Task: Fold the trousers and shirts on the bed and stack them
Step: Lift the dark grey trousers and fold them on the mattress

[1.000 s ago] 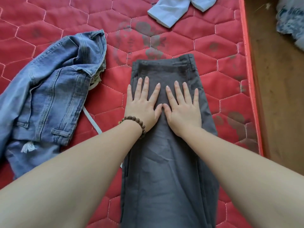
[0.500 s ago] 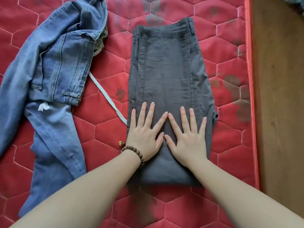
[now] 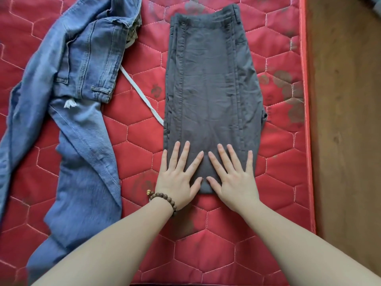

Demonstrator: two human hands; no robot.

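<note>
- On the left we see the jeans (image 3: 61, 112) lying in a loose, bunched heap on the red bed (image 3: 136, 145). We think they are thick, heavy and a bit stiff. We would take hold of them at the waistband with both hands. Part of them runs off the left and bottom edges, so we cannot see all of them.
- A white strap (image 3: 142, 96) lies between the jeans and the trousers. Its top end hides under the jeans and its lower end goes under the trousers, so we cannot tell what it belongs to.
- Our left hand (image 3: 177, 178) lies flat with its fingers spread, pressing on the near end of the trousers (image 3: 210, 83). It pinches nothing.
- The trousers lie folded in the middle of the bed. We think they are soft, thin and light, and may slide. We would grab the near fold and lift it to the waistband.
- Our right hand (image 3: 233, 180) presses the same way, flat and spread, just beside the left.
- We see no shirts here.
</note>
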